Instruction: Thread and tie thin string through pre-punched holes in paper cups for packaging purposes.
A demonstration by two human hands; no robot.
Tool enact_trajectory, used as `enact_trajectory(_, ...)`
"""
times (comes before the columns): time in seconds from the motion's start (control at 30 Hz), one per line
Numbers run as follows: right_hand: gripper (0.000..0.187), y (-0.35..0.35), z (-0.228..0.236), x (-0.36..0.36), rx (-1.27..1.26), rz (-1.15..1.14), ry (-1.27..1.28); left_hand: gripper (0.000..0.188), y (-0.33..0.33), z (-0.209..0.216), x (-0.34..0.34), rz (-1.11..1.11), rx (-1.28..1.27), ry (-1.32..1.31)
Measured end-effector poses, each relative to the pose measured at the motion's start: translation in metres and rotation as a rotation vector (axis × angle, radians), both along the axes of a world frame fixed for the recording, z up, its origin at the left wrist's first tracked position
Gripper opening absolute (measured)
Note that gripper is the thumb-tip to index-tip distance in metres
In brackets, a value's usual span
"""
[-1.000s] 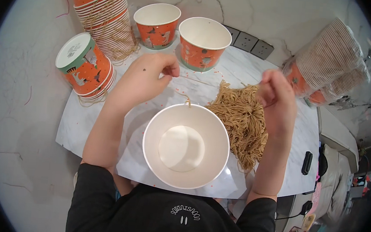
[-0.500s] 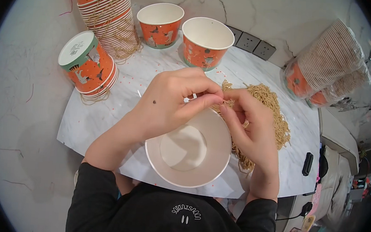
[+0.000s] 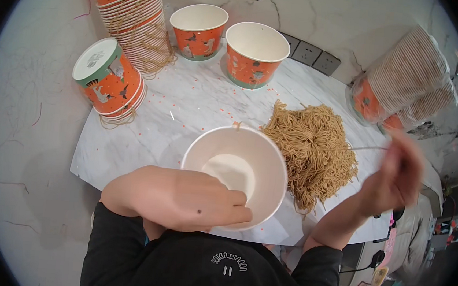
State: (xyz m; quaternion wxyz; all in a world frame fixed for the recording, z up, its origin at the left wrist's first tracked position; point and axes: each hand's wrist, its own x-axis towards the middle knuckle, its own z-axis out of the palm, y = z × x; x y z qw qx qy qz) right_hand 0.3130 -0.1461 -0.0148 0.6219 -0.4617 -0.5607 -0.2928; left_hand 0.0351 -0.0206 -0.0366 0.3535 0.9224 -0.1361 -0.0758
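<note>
A white-lined paper bucket (image 3: 269,173) stands before me with its mouth up; a small orange bit shows at its far rim. My left hand (image 3: 187,199) lies over the near left rim, its bent fingers closed on that edge and reaching over the opening; the thumb is hidden. To the right of the bucket sits a heap of tan cord (image 3: 314,150). Out to the right, my right hand (image 3: 399,170) is raised and blurred, closed on a strand of cord (image 3: 366,148) that stretches taut from the heap.
Two orange printed buckets (image 3: 256,56) stand at the back. On the left are a tall nested stack (image 3: 133,22) and an upside-down short stack (image 3: 110,82), with cord loops around them. Bagged buckets (image 3: 401,76) lean at the far right by the wall sockets (image 3: 316,56). Orange specks dot the marbled tabletop (image 3: 189,97).
Both hands were pinching together above the bucket's far rim. They have parted: the left came down to the near rim, and the right swung out rightward, drawing a strand from the heap.
</note>
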Motion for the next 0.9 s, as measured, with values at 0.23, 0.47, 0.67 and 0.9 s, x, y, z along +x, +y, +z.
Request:
enact_trajectory(0.23, 0.014, -0.053, 0.018, -0.013, 0.367, -0.014, -0.123, 0.029, 0.019, -0.004, 0.01, 0.307, -0.055, -0.338)
enact_trajectory(0.47, 0.023, 0.02, -0.005, -0.051, -0.733, 0.292, -0.293, 0.03, 0.036, 0.011, 0.011, 0.622, -0.271, -0.194)
enact_trajectory(0.67, 0.019, 0.042, -0.031, -0.056, -0.663, 0.265, -0.304, 0.034, 0.045, 0.019, 0.015, 0.728, -0.504, -0.053)
enact_trajectory(0.9, 0.022, 0.052, -0.038, -0.06, -0.599, 0.322, -0.428, 0.035, 0.056, 0.004, 0.016, 0.734, -0.636, -0.163)
